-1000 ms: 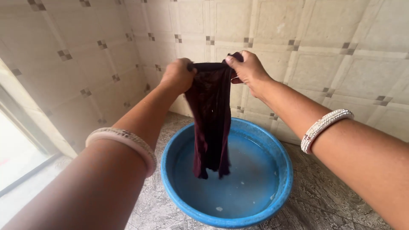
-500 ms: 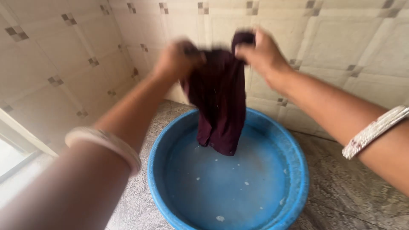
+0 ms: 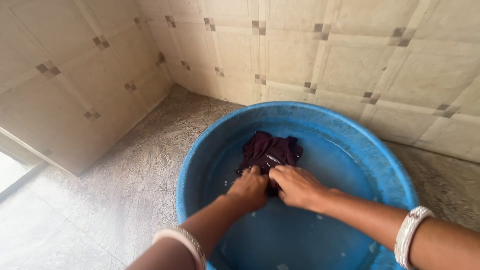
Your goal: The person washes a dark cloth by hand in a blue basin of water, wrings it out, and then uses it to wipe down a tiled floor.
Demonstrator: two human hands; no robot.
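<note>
A round blue plastic basin [image 3: 350,135] stands on a mottled stone floor [image 3: 125,185], close to the far tiled wall [image 3: 310,50]. Inside it, shallow water covers the bottom, and a dark maroon cloth [image 3: 270,150] lies bunched toward the far side. The left hand [image 3: 248,190] and right hand [image 3: 296,186] press side by side on the cloth's near edge. A pale bangle [image 3: 411,234] circles the right wrist.

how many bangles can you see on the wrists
2: a white bangle on the left wrist at the bottom edge, and a white bangle on the right wrist, lower right. More may lie out of frame.
</note>
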